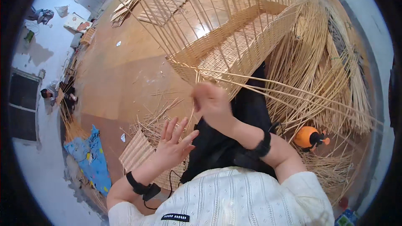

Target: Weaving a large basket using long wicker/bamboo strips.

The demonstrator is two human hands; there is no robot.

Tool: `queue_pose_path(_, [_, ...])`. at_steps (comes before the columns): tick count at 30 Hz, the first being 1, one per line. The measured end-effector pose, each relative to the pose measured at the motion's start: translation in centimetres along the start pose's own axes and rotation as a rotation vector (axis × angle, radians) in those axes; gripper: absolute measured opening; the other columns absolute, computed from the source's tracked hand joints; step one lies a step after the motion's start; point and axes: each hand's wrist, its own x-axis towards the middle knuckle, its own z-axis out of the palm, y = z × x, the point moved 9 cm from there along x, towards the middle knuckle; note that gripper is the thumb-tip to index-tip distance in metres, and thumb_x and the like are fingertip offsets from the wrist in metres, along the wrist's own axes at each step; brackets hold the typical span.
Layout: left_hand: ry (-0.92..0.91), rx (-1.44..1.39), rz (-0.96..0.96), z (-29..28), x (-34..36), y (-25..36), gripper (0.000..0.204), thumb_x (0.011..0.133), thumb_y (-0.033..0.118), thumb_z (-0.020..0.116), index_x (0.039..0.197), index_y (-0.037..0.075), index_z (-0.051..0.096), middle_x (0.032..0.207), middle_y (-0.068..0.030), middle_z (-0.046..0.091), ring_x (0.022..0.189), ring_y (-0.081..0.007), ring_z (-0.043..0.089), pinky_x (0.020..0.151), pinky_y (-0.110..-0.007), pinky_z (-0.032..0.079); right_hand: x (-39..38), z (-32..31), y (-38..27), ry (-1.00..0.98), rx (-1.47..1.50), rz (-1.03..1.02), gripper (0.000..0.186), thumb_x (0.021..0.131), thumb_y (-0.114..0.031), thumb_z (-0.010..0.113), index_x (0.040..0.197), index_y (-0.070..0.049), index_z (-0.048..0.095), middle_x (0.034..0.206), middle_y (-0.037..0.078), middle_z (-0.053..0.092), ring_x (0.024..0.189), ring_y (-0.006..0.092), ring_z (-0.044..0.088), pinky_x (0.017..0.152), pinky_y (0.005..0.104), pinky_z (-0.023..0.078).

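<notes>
A long woven wicker basket (255, 56) with tall upright rods round its sides lies tilted in front of me, its near corner by my hands. My right hand (212, 102) is at that corner, bent at the wrist and blurred; its fingers look curled, but whether they grip a rod is hidden. Long loose rods (255, 81) run from the corner to the right, just above this hand. Lower and to the left, my left hand (175, 140) is open, fingers spread and nothing in them. Thin rods pass between the two hands.
A big heap of rods (322, 67) lies at right, near an orange spray bottle (305, 137). A woven panel (136, 150) and scraps lie left of my legs. More panels (163, 8) are far back. Another person (52, 94) sits at far left, beyond a blue cloth (90, 159).
</notes>
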Motion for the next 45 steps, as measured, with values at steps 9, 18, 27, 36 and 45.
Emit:
queue_pose_path(9, [0.105,-0.362,-0.063,-1.3,13.5,0.2,0.068,0.078,0.026,0.075,0.139,0.015,0.046,0.15,-0.0154,0.035,0.125,-0.0394,0.046,0.098,-0.049,0.043,-7.1,-14.8,-3.0,0.534,-0.36,-0.396,0.011,0.099,-0.009,0.053,0.099,0.001,0.054,0.096,0.012,0.062,0.089,0.0203,0.059,0.081,0.0314,0.047])
queue_pose_path(18, [-0.101,-0.32,0.226,1.0,23.6,-1.6,0.04,0.078,0.029,0.076,0.111,0.01,0.063,0.095,-0.0095,0.066,0.081,-0.0314,0.067,0.069,-0.04,0.054,-4.6,-13.7,1.8,0.08,-0.432,0.145,0.02,0.093,-0.01,0.063,0.11,0.0,0.067,0.101,0.012,0.071,0.094,0.0183,0.067,0.083,0.0303,0.051])
queue_pose_path(27, [-0.04,-0.578,0.213,1.6,23.9,-1.8,0.029,0.076,0.02,0.079,0.095,0.005,0.063,0.086,-0.0106,0.064,0.077,-0.0303,0.065,0.066,-0.037,0.052,0.4,-17.8,11.3,0.242,0.072,0.405,0.025,0.09,-0.017,0.072,0.106,-0.002,0.059,0.091,0.005,0.066,0.084,0.0119,0.063,0.076,0.0243,0.051])
queue_pose_path(36, [0.062,-0.709,-0.318,4.8,18.2,-8.3,0.027,0.079,0.013,0.076,0.099,0.003,0.06,0.085,-0.0096,0.059,0.069,-0.0206,0.06,0.064,-0.031,0.049,3.6,-11.2,15.1,0.128,0.301,0.393,0.037,0.092,-0.017,0.067,0.119,0.002,0.049,0.1,0.008,0.064,0.082,0.0159,0.064,0.069,0.0274,0.053])
queue_pose_path(45, [0.262,-0.776,-0.505,7.5,14.5,-10.4,0.021,0.084,0.003,0.066,0.1,0.003,0.053,0.084,-0.0081,0.054,0.066,-0.016,0.053,0.063,-0.029,0.046,9.9,-2.9,1.3,-0.315,-1.095,-0.805,0.053,0.088,-0.016,0.064,0.138,-0.019,0.048,0.096,0.009,0.066,0.102,0.026,0.064,0.109,0.0469,0.029])
